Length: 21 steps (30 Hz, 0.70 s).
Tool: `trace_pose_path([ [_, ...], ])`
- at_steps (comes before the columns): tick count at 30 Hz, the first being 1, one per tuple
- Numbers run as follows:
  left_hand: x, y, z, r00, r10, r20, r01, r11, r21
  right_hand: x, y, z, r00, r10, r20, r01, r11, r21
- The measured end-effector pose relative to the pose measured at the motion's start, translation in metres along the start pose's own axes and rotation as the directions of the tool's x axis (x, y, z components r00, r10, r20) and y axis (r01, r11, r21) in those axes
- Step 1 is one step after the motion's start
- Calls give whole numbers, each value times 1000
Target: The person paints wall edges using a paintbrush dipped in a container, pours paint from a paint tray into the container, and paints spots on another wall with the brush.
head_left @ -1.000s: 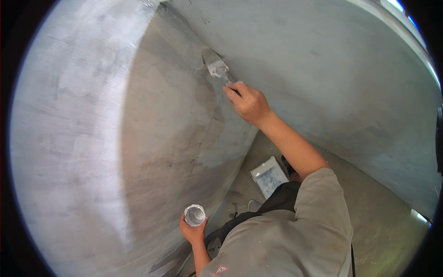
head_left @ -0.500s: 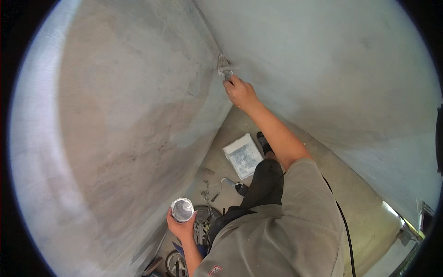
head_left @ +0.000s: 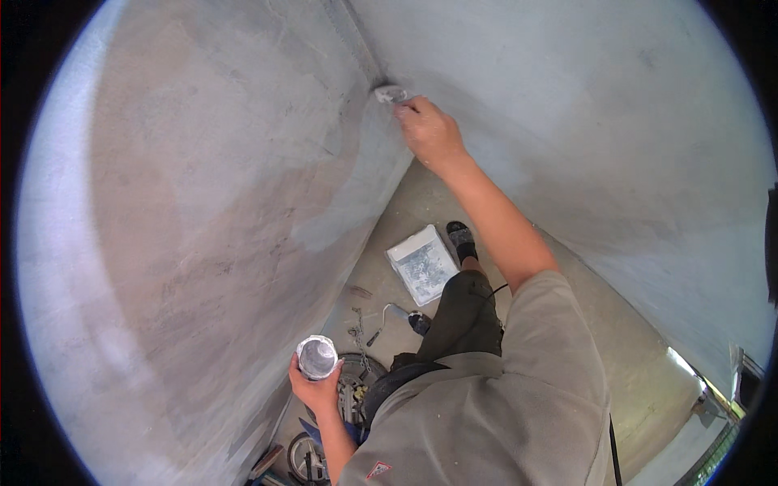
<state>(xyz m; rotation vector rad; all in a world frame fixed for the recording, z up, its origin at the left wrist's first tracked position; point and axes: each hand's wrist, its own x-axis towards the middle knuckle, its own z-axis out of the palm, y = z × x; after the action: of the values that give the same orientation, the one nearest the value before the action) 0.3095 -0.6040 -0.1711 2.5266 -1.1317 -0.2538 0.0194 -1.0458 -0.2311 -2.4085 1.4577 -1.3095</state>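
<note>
My right hand [head_left: 431, 134] is closed around the handle of a paintbrush [head_left: 392, 94]. The pale, paint-smeared head of the brush is at the corner where the left wall [head_left: 227, 162] meets the right wall [head_left: 551, 113]; whether the bristles press on the surface cannot be made out. Low on the left, my left hand [head_left: 318, 391] grips a small round paint pot [head_left: 317, 358] from below and the sides. Its rim is coated white, and greyish paint shows inside.
On the floor lies a white paint tray [head_left: 423, 266] with grey smears. Closer in are a paint roller [head_left: 395, 309], a chain [head_left: 361, 332] and a wheeled machine [head_left: 353, 387] beside the left wall. My sandalled foot [head_left: 460, 235] stands right of the tray.
My right hand has shifted slightly up and to the right, and the brush has turned from upright to nearly sideways in the corner. The paint pot stays in my left hand.
</note>
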Motion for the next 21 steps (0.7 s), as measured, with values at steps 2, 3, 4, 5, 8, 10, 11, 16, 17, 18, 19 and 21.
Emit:
trace_pose_path([
  [2,1,-3,2,1000,-9,10,9,1000,-23,-4,-12,-26,987,-17,-162,30,997,76],
  [3,2,-5,2,1000,-14,18,15,999,-48,-5,-18,-35,966,-10,-258,38,994,103],
  [4,3,-6,2,999,-31,33,33,997,-71,-9,-23,-42,944,6,-331,38,991,129],
  [5,3,-8,2,999,-19,29,21,998,-64,-14,-28,-45,929,54,-367,7,987,162],
  [8,3,-13,2,1000,-4,25,5,998,-64,-42,-48,-29,657,645,-389,-295,696,655],
  [10,3,-17,3,1000,-3,24,5,996,-88,-71,-55,-6,482,875,-41,-520,324,790],
  [11,3,-19,5,999,-13,31,16,996,-93,-88,-56,9,354,924,146,-596,102,797],
  [16,0,-32,13,995,-83,64,89,992,-95,-176,-27,109,161,859,487,-756,-209,620],
  [17,-2,-36,15,994,-75,77,88,980,-176,-188,-12,132,118,863,491,-856,-162,491],
  [18,-3,-38,17,989,-122,89,132,984,-119,-194,5,153,77,866,494,-921,-128,369],
  [19,-6,-40,18,986,-143,81,149,985,-82,-196,20,173,-11,874,485,-968,-132,215],
  [21,-8,-42,18,986,-148,81,157,981,-114,-190,46,200,298,874,384,-927,360,-100],
])
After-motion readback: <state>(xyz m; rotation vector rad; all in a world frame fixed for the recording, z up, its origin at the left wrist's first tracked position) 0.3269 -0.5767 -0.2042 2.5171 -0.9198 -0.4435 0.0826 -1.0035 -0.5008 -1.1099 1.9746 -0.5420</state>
